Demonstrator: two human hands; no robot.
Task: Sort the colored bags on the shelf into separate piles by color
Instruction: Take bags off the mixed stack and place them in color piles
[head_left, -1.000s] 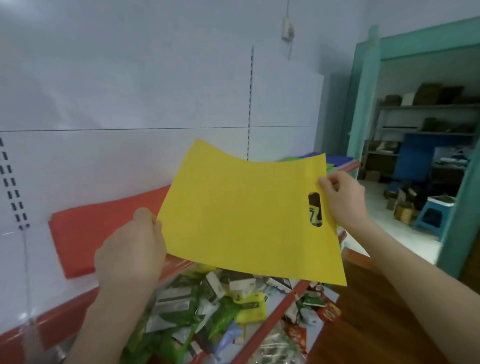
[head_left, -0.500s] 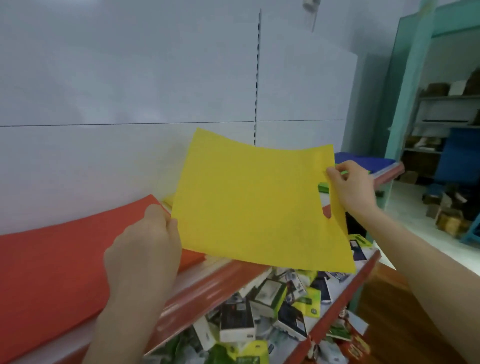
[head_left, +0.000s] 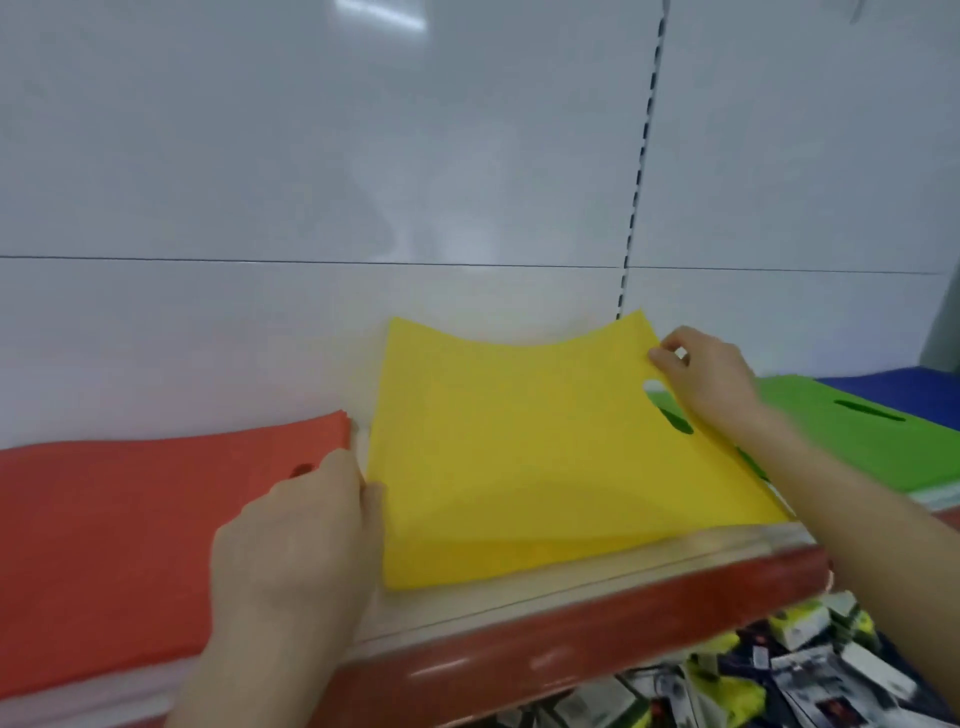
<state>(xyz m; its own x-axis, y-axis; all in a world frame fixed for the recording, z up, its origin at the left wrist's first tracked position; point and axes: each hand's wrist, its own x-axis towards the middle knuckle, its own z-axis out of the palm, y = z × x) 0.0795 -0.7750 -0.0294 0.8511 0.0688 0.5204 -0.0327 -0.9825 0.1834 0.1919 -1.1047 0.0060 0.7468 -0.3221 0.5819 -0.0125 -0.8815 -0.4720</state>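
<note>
The left hand (head_left: 301, 530), nearest, grips the left edge of the yellow bag (head_left: 519, 441). The right hand (head_left: 711, 379) pinches its far right corner above the handle slot. The bag sags onto the shelf (head_left: 571, 639), between the red pile (head_left: 130, 519) and the green pile (head_left: 857, 431). It is best lowered evenly, with corners squared before release. Whether other yellow bags lie beneath is unclear, the left fingertips are hidden, and the blue pile (head_left: 909, 384) is cut off.
</note>
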